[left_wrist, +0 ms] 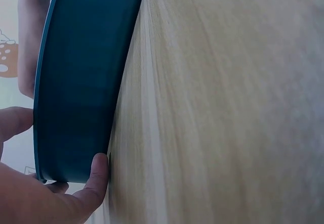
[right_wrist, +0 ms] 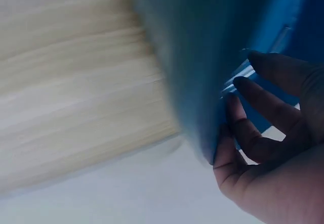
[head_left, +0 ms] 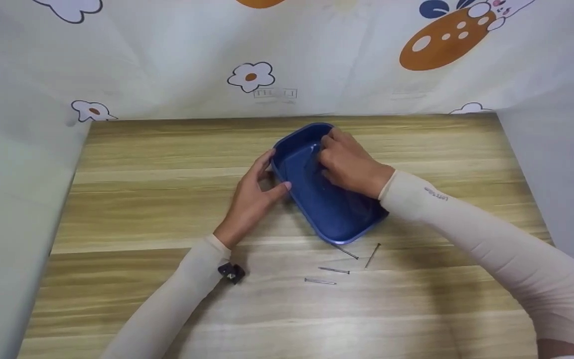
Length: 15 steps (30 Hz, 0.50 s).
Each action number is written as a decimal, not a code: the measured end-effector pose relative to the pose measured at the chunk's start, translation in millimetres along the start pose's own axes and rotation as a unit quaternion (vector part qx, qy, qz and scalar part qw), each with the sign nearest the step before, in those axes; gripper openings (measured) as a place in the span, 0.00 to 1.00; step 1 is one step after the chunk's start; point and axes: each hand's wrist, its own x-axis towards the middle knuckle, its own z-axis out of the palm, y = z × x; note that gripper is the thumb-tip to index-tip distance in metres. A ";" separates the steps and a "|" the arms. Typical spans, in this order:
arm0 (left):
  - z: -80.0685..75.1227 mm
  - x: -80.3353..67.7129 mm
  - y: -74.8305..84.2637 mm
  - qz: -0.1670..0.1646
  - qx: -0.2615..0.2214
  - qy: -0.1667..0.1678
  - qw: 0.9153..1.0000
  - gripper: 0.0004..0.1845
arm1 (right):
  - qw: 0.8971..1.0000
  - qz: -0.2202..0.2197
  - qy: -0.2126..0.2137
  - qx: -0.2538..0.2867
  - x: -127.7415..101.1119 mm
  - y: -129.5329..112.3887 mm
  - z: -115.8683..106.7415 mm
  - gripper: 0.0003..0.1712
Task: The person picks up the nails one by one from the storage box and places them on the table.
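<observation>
A blue rectangular plastic tray (head_left: 299, 174) stands at an angle on the table. My left hand (head_left: 253, 197) grips its far left corner, thumb on the rim and fingers along the outer wall; the left wrist view shows the tray's side wall (left_wrist: 83, 82) between thumb and fingers. Inside the tray is my right hand (head_left: 349, 162), fingers curled toward the far end. In the right wrist view, its fingertips pinch a thin shiny nail (right_wrist: 238, 80), partly hidden by the fingers. Another thin metal nail (right_wrist: 281, 39) shows beyond them in the tray.
Several loose nails lie on the wood-grain table (head_left: 167, 209) in front of the tray, among them one nail (head_left: 372, 255) set apart at the right and another nail (head_left: 320, 281) nearest the person. A patterned sheet (head_left: 182, 60) walls off the back and sides.
</observation>
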 end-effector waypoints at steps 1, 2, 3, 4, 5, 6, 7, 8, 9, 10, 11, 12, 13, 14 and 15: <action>-0.1 0.0 -0.3 -0.001 0.000 0.000 1.000 0.44 | 1.000 -0.002 0.000 -0.007 1.0 0.5 1.2 0.08; -0.1 0.1 -0.4 -0.002 0.000 0.001 1.000 0.44 | 1.000 -0.005 -0.002 -0.015 2.0 0.8 2.1 0.09; -0.2 -0.1 -0.7 -0.003 0.000 0.001 1.000 0.44 | 1.000 -0.008 -0.002 -0.023 2.9 1.0 3.0 0.09; -0.1 -0.1 -0.7 -0.003 -0.001 0.002 1.000 0.44 | 0.999 -0.011 -0.004 -0.031 3.8 1.3 3.8 0.09; 0.0 -0.1 -0.7 -0.002 -0.003 0.003 1.000 0.44 | 0.999 -0.015 -0.004 -0.040 4.6 1.5 4.7 0.09; 0.1 -0.2 -0.5 -0.002 -0.003 0.005 1.000 0.44 | 0.999 -0.019 -0.004 -0.048 5.2 1.8 6.1 0.09; 0.2 -0.3 -0.4 -0.002 -0.004 0.005 1.000 0.44 | 0.998 -0.023 -0.002 -0.056 5.7 2.1 7.5 0.08; 0.4 -0.4 -0.1 -0.001 -0.005 0.006 1.000 0.44 | 0.998 -0.026 -0.003 -0.064 6.0 2.3 8.9 0.07; 0.5 -0.4 -0.2 0.000 -0.006 0.005 1.000 0.44 | 0.997 -0.028 -0.001 -0.070 6.0 2.6 10.3 0.06; 0.8 -0.3 0.0 0.001 -0.008 0.005 1.000 0.44 | 0.997 -0.029 0.000 -0.073 5.9 3.1 11.8 0.05; 0.9 -0.2 -0.1 0.001 -0.009 0.004 1.000 0.44 | 0.997 -0.029 0.000 -0.075 5.7 3.3 13.0 0.05; 0.9 0.0 -0.1 0.001 -0.010 0.004 1.000 0.44 | 0.997 -0.029 -0.001 -0.076 5.4 3.6 14.1 0.04; 0.9 0.1 -0.2 0.001 -0.011 0.003 1.000 0.44 | 0.997 -0.030 0.000 -0.075 5.1 3.8 14.8 0.04; 0.9 0.2 -0.3 0.000 -0.012 0.002 1.000 0.44 | 0.997 -0.030 -0.001 -0.075 5.0 3.8 15.2 0.03; 0.6 0.4 -0.8 0.000 -0.014 0.002 1.000 0.45 | 0.997 -0.031 0.001 -0.074 4.8 3.7 15.5 0.03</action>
